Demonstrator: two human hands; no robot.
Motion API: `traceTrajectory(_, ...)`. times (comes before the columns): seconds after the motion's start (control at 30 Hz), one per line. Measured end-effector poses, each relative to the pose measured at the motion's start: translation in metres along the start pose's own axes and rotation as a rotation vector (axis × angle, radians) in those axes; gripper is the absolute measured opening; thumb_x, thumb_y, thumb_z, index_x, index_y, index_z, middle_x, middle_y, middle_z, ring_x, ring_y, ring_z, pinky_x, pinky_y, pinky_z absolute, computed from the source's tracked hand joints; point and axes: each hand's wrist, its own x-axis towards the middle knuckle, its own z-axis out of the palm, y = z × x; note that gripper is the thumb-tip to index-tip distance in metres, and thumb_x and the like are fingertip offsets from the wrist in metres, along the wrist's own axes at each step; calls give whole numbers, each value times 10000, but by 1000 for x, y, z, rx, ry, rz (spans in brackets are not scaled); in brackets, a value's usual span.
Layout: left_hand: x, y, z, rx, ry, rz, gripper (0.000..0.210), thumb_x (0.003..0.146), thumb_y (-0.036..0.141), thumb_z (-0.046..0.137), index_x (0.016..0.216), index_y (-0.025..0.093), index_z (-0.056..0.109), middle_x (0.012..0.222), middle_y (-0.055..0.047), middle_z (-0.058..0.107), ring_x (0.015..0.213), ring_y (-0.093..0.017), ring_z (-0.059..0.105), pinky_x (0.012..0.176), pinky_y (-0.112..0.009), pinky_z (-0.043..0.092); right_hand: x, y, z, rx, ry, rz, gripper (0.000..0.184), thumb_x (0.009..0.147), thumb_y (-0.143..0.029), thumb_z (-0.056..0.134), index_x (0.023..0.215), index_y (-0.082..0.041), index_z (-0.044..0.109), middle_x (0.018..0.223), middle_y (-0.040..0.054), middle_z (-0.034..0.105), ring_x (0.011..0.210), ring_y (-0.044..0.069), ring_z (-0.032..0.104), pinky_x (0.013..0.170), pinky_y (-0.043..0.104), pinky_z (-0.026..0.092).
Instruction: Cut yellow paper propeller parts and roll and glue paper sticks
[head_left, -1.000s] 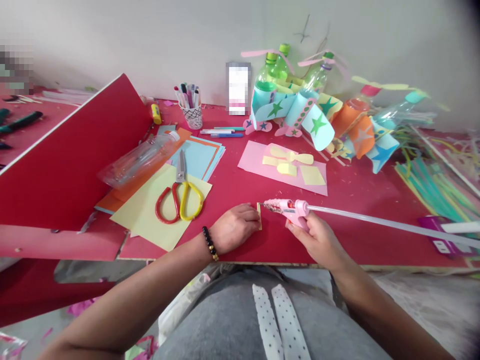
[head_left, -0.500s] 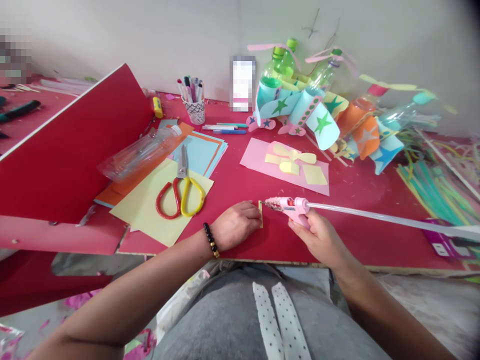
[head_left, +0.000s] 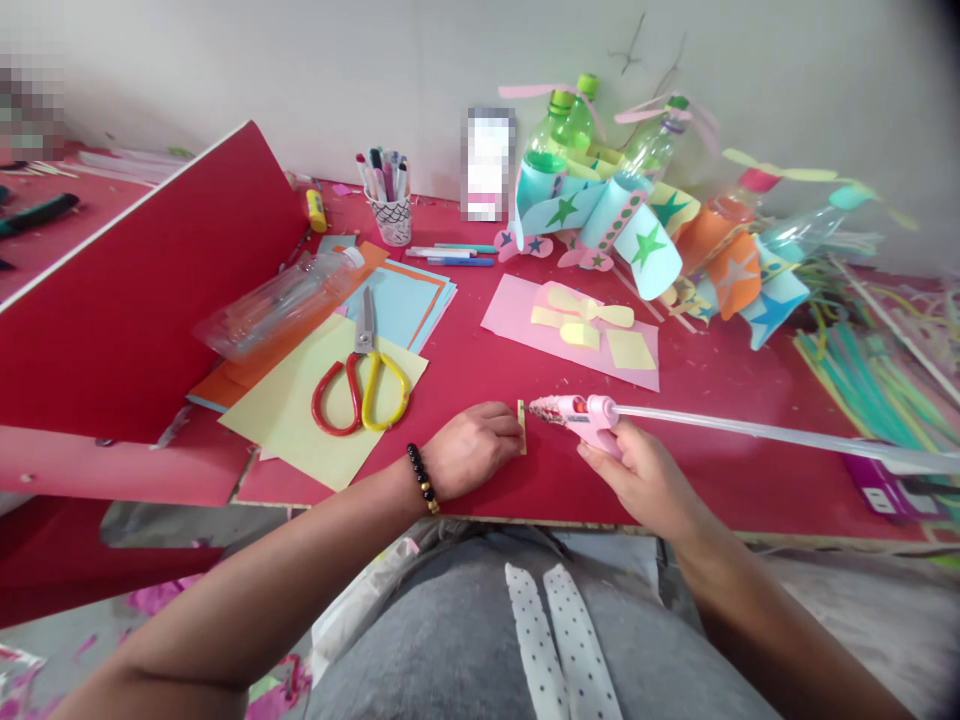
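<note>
My right hand grips a pink glue gun by its handle, and a long clear glue stick juts out of its back to the right. The gun's nozzle is at the top end of a narrow yellow paper strip on the table. Beside that strip rests my left hand, fingers curled, its fingertips at the strip's left edge. Whether the fingers pinch the paper or press it down is partly hidden. Scissors with one red and one yellow handle lie left of my left hand.
Yellow paper cut-outs lie on a pink sheet. Decorated bottles stand at the back right, near a phone and a cup of pens. A red board leans on the left. A clear bottle lies on coloured paper.
The whole view has shifted very slightly. Both hands, the glue gun and the strip keep the same places relative to each other.
</note>
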Motion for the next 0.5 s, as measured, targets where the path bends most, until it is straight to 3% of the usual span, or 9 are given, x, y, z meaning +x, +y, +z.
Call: traceTrajectory(0.5, 1, 1, -2, 13, -6, 8, 283, 938, 191, 375, 882, 159, 650, 897, -85, 652, 903, -159, 565, 843, -307, 462, -1, -6, -5, -37, -37, 2, 295, 865, -304, 489, 1126, -180, 550, 920, 77, 680, 844, 240, 638, 753, 313, 476)
